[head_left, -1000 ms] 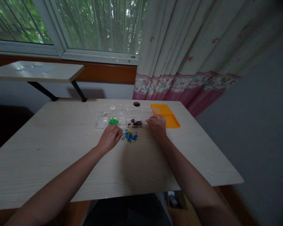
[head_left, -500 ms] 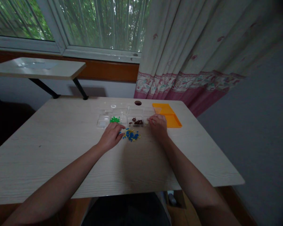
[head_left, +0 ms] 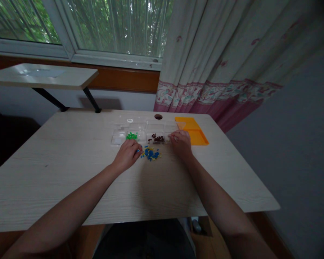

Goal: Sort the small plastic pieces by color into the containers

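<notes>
Across a pale desk (head_left: 156,194), my narrowed left hand (head_left: 126,154) apparently picks from blue and yellow pieces (head_left: 151,154) before the clear tray (head_left: 142,136), my narrowed right hand (head_left: 181,142) at its right end; what either holds I cannot tell, and the next move likely needs fine pinching.

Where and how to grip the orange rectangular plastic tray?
Probably the right rim of the orange tray, pinched from the right: that raised edge lies exposed, while the right hand and clear plastic compartmented container overlap its left side in view.
</notes>
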### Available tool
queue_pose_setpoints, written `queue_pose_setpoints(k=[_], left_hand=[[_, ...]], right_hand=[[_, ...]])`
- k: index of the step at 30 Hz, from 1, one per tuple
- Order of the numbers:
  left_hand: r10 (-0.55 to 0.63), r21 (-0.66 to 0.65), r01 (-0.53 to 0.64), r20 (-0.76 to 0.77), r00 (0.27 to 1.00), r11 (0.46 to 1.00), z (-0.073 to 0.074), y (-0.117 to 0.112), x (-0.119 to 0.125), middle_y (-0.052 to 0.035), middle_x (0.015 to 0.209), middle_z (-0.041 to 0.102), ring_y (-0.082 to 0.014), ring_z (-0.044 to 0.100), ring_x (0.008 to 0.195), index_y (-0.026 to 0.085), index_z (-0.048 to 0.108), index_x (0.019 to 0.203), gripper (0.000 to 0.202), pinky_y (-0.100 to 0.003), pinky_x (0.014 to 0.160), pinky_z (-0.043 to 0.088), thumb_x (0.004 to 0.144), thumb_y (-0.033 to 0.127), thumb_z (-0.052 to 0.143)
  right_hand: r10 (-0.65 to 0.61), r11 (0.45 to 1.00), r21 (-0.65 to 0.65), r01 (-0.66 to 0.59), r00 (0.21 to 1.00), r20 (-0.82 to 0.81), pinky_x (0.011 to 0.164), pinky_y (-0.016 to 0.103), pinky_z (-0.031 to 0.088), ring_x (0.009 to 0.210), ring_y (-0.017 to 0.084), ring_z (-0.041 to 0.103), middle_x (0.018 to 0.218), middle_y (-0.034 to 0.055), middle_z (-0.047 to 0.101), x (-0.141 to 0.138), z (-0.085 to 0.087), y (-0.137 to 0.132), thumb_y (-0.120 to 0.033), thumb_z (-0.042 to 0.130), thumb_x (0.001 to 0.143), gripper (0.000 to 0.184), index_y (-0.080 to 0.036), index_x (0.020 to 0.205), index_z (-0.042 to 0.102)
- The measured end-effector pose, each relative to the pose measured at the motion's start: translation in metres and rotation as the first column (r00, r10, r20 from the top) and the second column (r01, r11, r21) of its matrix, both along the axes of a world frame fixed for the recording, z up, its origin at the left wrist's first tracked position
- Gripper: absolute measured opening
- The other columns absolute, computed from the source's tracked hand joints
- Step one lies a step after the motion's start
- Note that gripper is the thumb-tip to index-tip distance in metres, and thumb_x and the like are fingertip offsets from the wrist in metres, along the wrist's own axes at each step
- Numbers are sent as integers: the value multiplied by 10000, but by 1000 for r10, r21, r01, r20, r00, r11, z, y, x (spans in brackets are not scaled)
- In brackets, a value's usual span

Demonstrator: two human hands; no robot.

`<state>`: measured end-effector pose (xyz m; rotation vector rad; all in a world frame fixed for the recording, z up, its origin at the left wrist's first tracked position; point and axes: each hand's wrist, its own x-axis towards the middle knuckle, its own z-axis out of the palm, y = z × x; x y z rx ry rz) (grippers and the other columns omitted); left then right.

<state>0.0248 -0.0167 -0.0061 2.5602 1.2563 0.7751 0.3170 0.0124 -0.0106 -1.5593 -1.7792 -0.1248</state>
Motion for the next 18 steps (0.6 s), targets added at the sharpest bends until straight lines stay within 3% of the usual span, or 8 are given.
queue_pose_setpoints(k=[9, 13, 18], left_hand=[[4, 9, -4, -6, 1000, 1000, -2, 1, 0, -77, 886, 570, -243, 531, 911, 175, 646, 896, 112, -396, 839, 451, 922, 279, 614], [8, 16, -8, 5, 1000, 1000, -1, 1, 0, -79, 879, 576, -233, 529, 894, 167, 648, 884, 174, -384, 830, 444, 959, 295, 557], [-5, 35, 3, 51, 999, 999, 3, 0, -1, -76, 849, 580, -213, 526, 854, 157, 632, 815, 292, -370, 822, 438, 1006, 285, 452]], right_hand=[[9, 1000, -7, -9, 1000, 10, 881, 392, 411, 937, 240, 556, 930, 84, 692, 0, -1, 0, -312, 572, 906, 204, -201, 811, 715], [28, 1000, 11, -29, 999, 26, 880, 391, 410, 952, 242, 556, 937, 86, 694, -5, 8, -3, -310, 573, 911, 202, -197, 821, 715], [193, 980, 25, -196, 977, 86, 902, 393, 412, 947, 228, 570, 922, 60, 695, -26, 22, -16, -310, 558, 933, 193, -221, 856, 711]])
